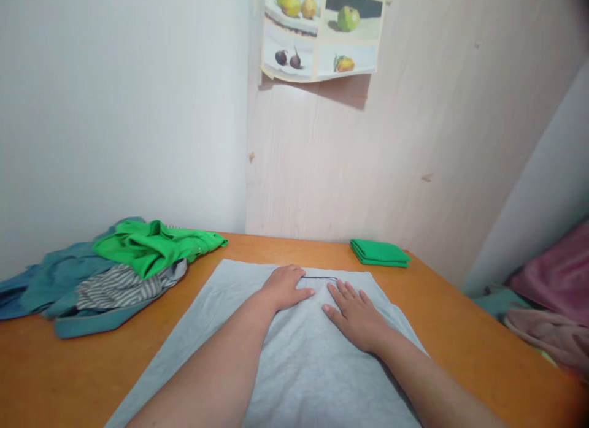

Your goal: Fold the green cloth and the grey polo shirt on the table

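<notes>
A light grey garment [308, 366] lies spread over the wooden table, with soft wrinkles down its middle. Near its far edge runs a short dark line [319, 277], perhaps a cord or seam. My left hand [286, 287] rests palm down on the cloth at the left end of that line, thumb stretched to the right. Just to the right, my right hand [354, 311] lies flat with its fingers spread, fingertips by the line's other end. Neither hand grips anything. The near part of the garment runs out of view below.
On the table's left sits a loose heap of clothes, with a bright green garment [154, 247], a striped one [122, 287] and blue-green cloth [69, 275]. A folded green cloth [380, 253] lies at the far right edge. Pink fabric [559, 275] is beyond the table [460, 348].
</notes>
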`<action>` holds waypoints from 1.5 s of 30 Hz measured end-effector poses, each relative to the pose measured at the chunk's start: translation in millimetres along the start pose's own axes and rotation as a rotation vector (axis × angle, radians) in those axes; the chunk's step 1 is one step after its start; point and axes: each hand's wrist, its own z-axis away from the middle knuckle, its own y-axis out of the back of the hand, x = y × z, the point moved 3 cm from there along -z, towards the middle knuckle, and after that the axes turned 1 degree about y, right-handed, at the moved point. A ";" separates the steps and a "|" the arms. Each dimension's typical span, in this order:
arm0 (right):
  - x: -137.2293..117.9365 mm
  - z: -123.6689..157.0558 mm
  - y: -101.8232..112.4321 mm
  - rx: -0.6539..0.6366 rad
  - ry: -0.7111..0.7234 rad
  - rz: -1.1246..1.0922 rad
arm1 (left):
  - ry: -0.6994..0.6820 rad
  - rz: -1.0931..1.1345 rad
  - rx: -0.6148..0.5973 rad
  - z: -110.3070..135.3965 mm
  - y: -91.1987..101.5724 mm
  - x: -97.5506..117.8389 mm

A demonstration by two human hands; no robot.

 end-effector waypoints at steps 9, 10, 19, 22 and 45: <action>7.4 -9.1 -13.9 0.059 0.013 0.078 | -0.002 -0.071 -0.037 5.3 7.2 9.6; 7.9 -9.5 -14.9 0.065 0.011 0.083 | 0.000 -0.088 -0.048 5.9 9.2 11.6; 6.6 -11.4 -17.0 0.111 0.018 0.079 | 0.224 -0.202 -0.055 32.0 48.9 -0.8; 5.8 -11.1 -16.7 0.124 0.017 0.063 | 0.253 -0.211 -0.062 60.1 60.5 -12.2; 8.9 -13.4 -17.8 0.119 0.025 0.086 | 0.615 -0.270 -0.052 112.1 80.4 -68.7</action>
